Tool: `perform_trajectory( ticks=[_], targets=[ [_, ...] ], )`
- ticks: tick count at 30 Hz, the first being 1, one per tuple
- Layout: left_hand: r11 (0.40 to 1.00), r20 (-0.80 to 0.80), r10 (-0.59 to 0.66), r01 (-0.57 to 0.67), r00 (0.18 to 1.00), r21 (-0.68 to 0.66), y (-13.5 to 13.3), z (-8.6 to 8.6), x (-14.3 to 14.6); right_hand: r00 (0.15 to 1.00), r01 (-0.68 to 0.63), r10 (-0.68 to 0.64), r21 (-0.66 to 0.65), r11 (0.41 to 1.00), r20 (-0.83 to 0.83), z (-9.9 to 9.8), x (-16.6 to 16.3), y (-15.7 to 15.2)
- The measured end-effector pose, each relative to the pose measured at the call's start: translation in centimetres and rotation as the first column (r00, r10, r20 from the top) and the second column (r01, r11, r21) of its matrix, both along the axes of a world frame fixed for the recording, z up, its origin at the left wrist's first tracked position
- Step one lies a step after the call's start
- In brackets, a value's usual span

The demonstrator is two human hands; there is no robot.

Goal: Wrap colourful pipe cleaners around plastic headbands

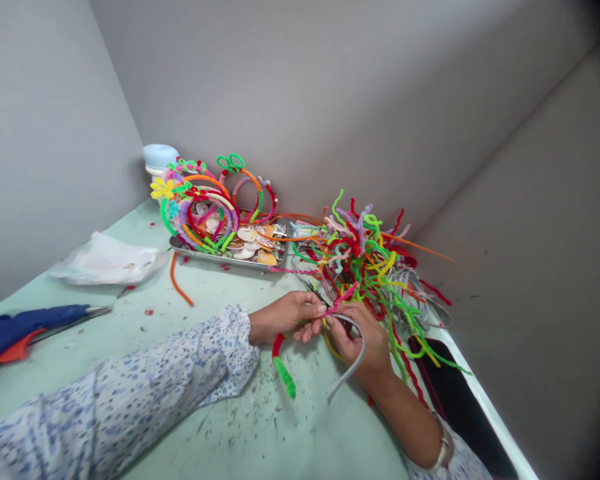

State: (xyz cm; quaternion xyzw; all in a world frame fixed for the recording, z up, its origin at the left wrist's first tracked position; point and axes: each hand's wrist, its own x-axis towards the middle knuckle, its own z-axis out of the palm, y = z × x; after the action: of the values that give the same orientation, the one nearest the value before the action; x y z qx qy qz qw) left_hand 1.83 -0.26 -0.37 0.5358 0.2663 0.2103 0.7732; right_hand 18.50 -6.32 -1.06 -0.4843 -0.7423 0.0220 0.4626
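Note:
Between both hands is a thin curved headband, bare and grey at one end. Its other end is covered in fuzzy green and red pipe cleaner and hangs below my left hand. My left hand is closed, pinching the band near its middle. The fingers of my right hand close around the band just beside it, where a pink pipe cleaner crosses and sticks up. My fingers partly hide the middle of the band. Directly behind my hands lies a tangled heap of coloured pipe cleaners.
A metal tray at the back holds finished headbands and flat cut-out pieces. Left of it are a jar and a plastic bag. A blue glue gun lies far left, a dark flat object along the right edge.

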Motion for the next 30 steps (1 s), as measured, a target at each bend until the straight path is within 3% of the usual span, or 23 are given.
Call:
perform_trajectory(
  ticks=[4,15,21,30],
  targets=[
    [1.0,-0.008,-0.008,0.008,1.0,0.001,-0.06,0.23,-0.05,1.0,-0.003,0.003,-0.008,1.0,0.002,0.14,0.02,-0.06],
    [0.998,-0.063,-0.056,0.055,0.996,-0.012,-0.01,0.96,-0.4,0.983,-0.182,0.182,-0.047,0.982,-0.002,-0.03,0.39,0.0],
    [0.991,-0.059,-0.134,0.133,0.989,-0.034,0.47,0.54,-0.67,0.984,-0.179,0.179,-0.054,0.982,0.009,0.02,0.28,-0.1],
    [0.991,-0.058,-0.131,0.129,0.99,-0.045,0.59,0.37,-0.64,0.988,-0.15,0.149,-0.028,0.988,-0.029,0.33,-0.03,-0.13]
  ],
)
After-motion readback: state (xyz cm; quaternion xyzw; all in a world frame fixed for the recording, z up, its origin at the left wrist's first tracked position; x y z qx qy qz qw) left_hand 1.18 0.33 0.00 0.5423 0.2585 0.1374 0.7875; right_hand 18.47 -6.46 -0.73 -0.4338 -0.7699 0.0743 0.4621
